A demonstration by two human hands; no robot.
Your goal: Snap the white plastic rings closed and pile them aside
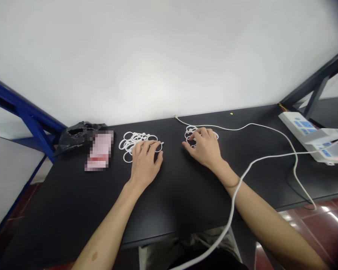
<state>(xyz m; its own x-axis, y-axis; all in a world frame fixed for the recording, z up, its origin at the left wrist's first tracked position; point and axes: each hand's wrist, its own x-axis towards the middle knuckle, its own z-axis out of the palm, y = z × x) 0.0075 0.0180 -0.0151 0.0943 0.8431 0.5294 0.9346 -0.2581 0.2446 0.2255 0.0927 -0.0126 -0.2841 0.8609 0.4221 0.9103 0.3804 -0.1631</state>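
A loose pile of thin white rings with small knobs (128, 145) lies on the black table, left of the middle. My left hand (145, 159) rests palm down over the right side of this pile, fingers spread. One white ring (159, 149) shows by its index finger and thumb. To the right, my right hand (205, 146) covers much of a smaller group of white rings (189, 132). Its thumb stands apart from the curved fingers, and the fingertips touch or hover just over the rings; I cannot tell which.
Left of the rings are a blurred pink packet (101, 148) and a crumpled black plastic bag (73, 137). A white cable (250, 165) crosses above my right forearm toward white power strips (307, 131). Behind the black table (174, 195) stands a white wall (163, 56).
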